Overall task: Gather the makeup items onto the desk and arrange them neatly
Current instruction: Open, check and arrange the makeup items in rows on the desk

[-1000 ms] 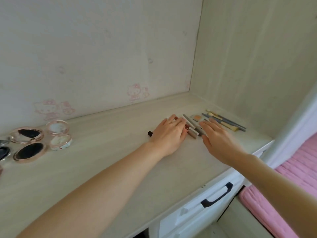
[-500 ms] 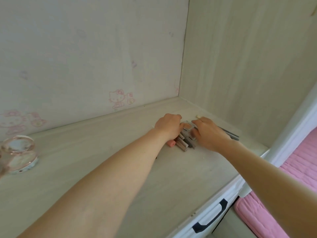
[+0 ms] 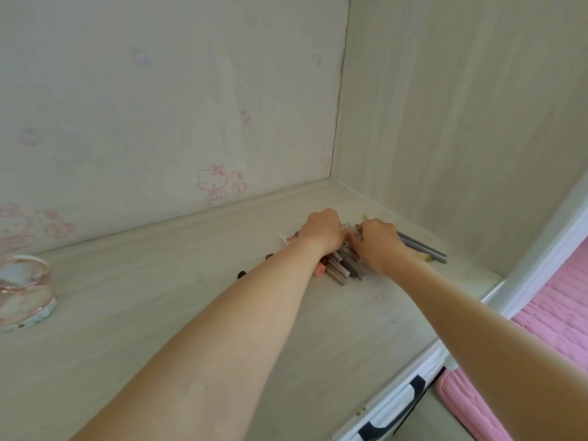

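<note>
A bunch of slim lipstick and gloss tubes (image 3: 345, 268) lies side by side on the pale wooden desk (image 3: 197, 313), near the back right corner. My left hand (image 3: 321, 232) curls over the left side of the bunch, knuckles up. My right hand (image 3: 378, 246) curls over its right side, fingers round the top tubes. A pink tube (image 3: 319, 269) sticks out below my left wrist. Grey pencils (image 3: 424, 248) lie just right of my right hand. Both hands hide the far ends of the tubes.
A round pink compact (image 3: 24, 291) stands open at the desk's left edge. Small dark caps (image 3: 241, 274) and a pink-white piece (image 3: 286, 238) lie left of my forearm. A drawer with a black handle (image 3: 394, 412) sits below the desk front. Pink bedding (image 3: 556, 313) lies at the right.
Both hands have moved from lying flat beside the tubes to curling over them, and the tubes are pushed closer together. The view has swung right, so the mirrors have left the frame.
</note>
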`<action>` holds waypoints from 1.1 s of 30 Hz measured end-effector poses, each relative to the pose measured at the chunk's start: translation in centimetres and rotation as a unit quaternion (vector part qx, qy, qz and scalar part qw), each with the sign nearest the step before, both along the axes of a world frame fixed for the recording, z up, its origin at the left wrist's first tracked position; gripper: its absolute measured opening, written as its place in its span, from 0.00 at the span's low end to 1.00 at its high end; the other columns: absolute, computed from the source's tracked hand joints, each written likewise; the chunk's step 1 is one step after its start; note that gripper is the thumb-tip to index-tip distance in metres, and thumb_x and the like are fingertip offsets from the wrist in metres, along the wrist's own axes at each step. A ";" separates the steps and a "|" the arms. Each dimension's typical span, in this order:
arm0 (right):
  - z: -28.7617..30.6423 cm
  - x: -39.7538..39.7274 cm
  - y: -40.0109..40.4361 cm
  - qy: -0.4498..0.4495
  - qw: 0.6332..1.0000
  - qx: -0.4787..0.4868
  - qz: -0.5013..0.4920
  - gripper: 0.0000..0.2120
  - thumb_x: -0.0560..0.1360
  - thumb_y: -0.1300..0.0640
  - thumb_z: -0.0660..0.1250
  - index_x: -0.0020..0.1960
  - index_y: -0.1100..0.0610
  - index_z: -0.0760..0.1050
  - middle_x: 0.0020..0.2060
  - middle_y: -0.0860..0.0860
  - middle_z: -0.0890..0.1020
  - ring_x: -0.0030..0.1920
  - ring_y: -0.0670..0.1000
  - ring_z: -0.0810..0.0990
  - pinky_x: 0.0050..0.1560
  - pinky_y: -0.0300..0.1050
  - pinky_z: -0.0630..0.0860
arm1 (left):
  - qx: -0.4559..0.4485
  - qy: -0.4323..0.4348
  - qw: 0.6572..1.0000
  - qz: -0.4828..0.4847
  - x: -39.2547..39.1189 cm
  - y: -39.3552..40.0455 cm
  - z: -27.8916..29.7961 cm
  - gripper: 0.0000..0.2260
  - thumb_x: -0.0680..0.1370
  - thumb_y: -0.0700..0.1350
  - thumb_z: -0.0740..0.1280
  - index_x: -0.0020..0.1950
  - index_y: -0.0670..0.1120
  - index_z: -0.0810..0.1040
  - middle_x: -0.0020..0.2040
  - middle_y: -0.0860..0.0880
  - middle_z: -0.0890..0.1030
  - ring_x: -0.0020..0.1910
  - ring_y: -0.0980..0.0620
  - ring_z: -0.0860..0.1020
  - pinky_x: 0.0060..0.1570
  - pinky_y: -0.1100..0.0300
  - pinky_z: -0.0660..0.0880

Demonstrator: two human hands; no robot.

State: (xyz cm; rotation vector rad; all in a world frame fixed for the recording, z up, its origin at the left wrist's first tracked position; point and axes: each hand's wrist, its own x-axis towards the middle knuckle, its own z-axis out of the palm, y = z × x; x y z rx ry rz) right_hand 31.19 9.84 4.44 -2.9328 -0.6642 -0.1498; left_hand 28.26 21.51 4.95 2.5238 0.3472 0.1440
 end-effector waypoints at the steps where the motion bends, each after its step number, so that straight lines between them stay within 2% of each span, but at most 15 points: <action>1: 0.1 -0.1 0.1 -0.003 1.000 -0.006 -0.005 0.17 0.82 0.49 0.54 0.53 0.60 0.75 0.51 0.57 0.79 0.51 0.57 0.77 0.54 0.48 0.73 | -0.010 -0.013 1.000 0.004 -0.1 -0.1 0.0 0.07 0.77 0.46 0.65 0.49 0.42 0.76 0.48 0.44 0.79 0.49 0.44 0.78 0.51 0.50 0.77; 5: 0.2 -0.4 0.4 -0.018 0.999 -0.030 -0.020 0.14 0.82 0.54 0.54 0.54 0.59 0.76 0.51 0.56 0.80 0.53 0.56 0.78 0.56 0.48 0.72 | -0.047 -0.094 0.994 0.009 -0.4 -0.4 -0.4 0.08 0.76 0.47 0.68 0.53 0.44 0.77 0.51 0.44 0.80 0.50 0.46 0.78 0.52 0.50 0.76; 8: 0.2 -0.9 0.6 -0.028 0.999 -0.026 -0.035 0.11 0.81 0.58 0.55 0.55 0.59 0.74 0.52 0.55 0.80 0.53 0.56 0.78 0.56 0.49 0.74 | -0.071 -0.156 0.985 0.000 -0.7 -1.0 -0.4 0.06 0.76 0.45 0.69 0.51 0.45 0.78 0.48 0.45 0.81 0.48 0.47 0.78 0.50 0.50 0.77; 11: 0.3 -1.3 0.3 0.010 0.993 0.105 -0.057 0.12 0.79 0.55 0.60 0.59 0.60 0.71 0.54 0.57 0.78 0.54 0.58 0.77 0.59 0.53 0.73 | -0.086 -0.210 0.974 0.005 -1.1 -1.6 0.4 0.05 0.76 0.45 0.69 0.50 0.45 0.79 0.45 0.46 0.81 0.45 0.48 0.79 0.48 0.51 0.78; 15: 0.7 -2.5 0.1 0.062 0.948 0.309 -0.041 0.18 0.77 0.53 0.65 0.64 0.58 0.68 0.57 0.54 0.77 0.54 0.59 0.78 0.55 0.56 0.76 | -0.141 -0.242 0.960 0.029 -2.0 -1.5 1.5 0.05 0.74 0.43 0.71 0.49 0.47 0.79 0.44 0.49 0.82 0.46 0.51 0.80 0.48 0.54 0.78; 18: 1.5 -4.0 0.1 0.050 0.929 0.367 -0.021 0.21 0.76 0.51 0.67 0.66 0.57 0.69 0.58 0.51 0.77 0.58 0.53 0.76 0.55 0.45 0.73 | -0.201 -0.255 0.945 0.042 -3.5 -0.8 2.4 0.07 0.72 0.44 0.73 0.49 0.47 0.80 0.44 0.50 0.83 0.43 0.54 0.81 0.44 0.63 0.77; 20: 2.1 -5.2 0.4 0.042 0.921 0.387 -0.011 0.21 0.75 0.51 0.69 0.65 0.56 0.70 0.57 0.50 0.77 0.58 0.50 0.75 0.53 0.41 0.70 | -0.249 -0.256 0.933 0.050 -5.0 -0.2 3.2 0.08 0.71 0.44 0.74 0.49 0.47 0.80 0.43 0.50 0.83 0.43 0.56 0.81 0.42 0.69 0.74; 21: 2.4 -5.9 0.6 0.042 0.916 0.398 -0.005 0.21 0.75 0.50 0.69 0.65 0.56 0.70 0.56 0.49 0.77 0.58 0.49 0.75 0.53 0.41 0.69 | -0.271 -0.254 0.927 0.053 -5.7 0.1 3.4 0.09 0.71 0.45 0.75 0.49 0.47 0.81 0.43 0.51 0.83 0.43 0.56 0.81 0.43 0.69 0.74; 23: 3.0 -7.6 1.1 0.050 0.906 0.420 0.004 0.21 0.75 0.48 0.69 0.64 0.55 0.71 0.54 0.47 0.77 0.56 0.47 0.74 0.51 0.39 0.68 | -0.318 -0.251 0.913 0.047 -7.4 0.9 3.8 0.09 0.70 0.47 0.75 0.49 0.47 0.83 0.44 0.51 0.84 0.45 0.55 0.82 0.49 0.63 0.77; 25: 3.5 -9.6 1.6 0.058 0.897 0.439 0.017 0.21 0.74 0.45 0.69 0.63 0.53 0.72 0.52 0.45 0.77 0.52 0.44 0.75 0.45 0.33 0.68 | -0.359 -0.253 0.898 0.037 -9.6 1.8 4.3 0.08 0.71 0.47 0.75 0.48 0.47 0.83 0.43 0.50 0.85 0.46 0.53 0.83 0.51 0.58 0.79; 27: 4.1 -11.7 2.2 0.070 0.889 0.451 0.032 0.19 0.74 0.45 0.69 0.62 0.51 0.72 0.52 0.44 0.77 0.50 0.42 0.76 0.39 0.29 0.69 | -0.387 -0.255 0.885 0.027 -12.1 2.6 4.9 0.08 0.72 0.46 0.75 0.49 0.45 0.84 0.44 0.48 0.85 0.46 0.51 0.83 0.50 0.58 0.80; 33: 5.4 -17.3 4.3 0.100 0.868 0.477 0.090 0.15 0.73 0.46 0.69 0.58 0.47 0.75 0.50 0.41 0.80 0.53 0.40 0.77 0.52 0.38 0.74 | -0.462 -0.251 0.850 0.000 -19.7 5.0 6.3 0.11 0.75 0.48 0.71 0.52 0.42 0.84 0.50 0.44 0.85 0.52 0.47 0.83 0.55 0.56 0.78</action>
